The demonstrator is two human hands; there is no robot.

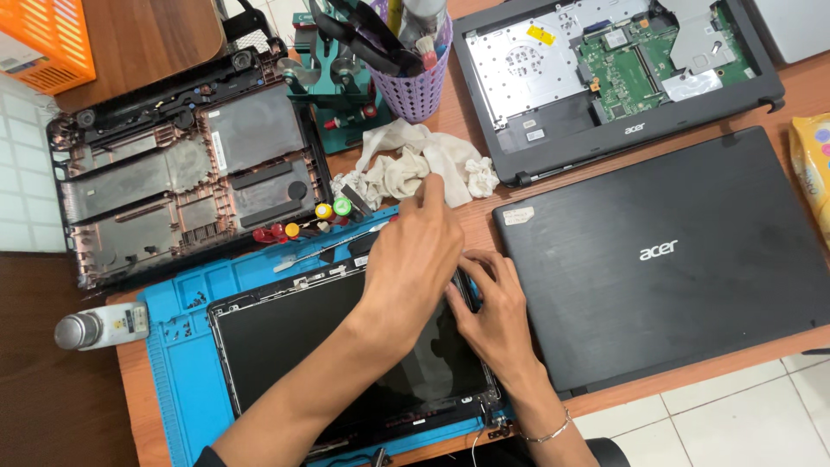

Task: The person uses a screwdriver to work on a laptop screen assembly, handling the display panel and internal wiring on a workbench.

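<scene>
- An emptied black laptop base shell (181, 182) is seen at the left of the table (484, 220).
- The screen panel (346, 355) is laid on a blue mat (181, 363).
- The left hand (411, 259) is held over the panel's upper right corner, fingers (430, 192) loosely curled, forefinger extended.
- The right hand (493, 311) is pressed against that edge, fingers bent together.
- A closed black laptop (666, 259) is placed at the right; white floor tiles are seen below.

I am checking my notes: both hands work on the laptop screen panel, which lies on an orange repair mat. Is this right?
Not quite. In the head view the left hand and right hand do work on the screen panel, but the repair mat under it is blue, not orange.
</scene>
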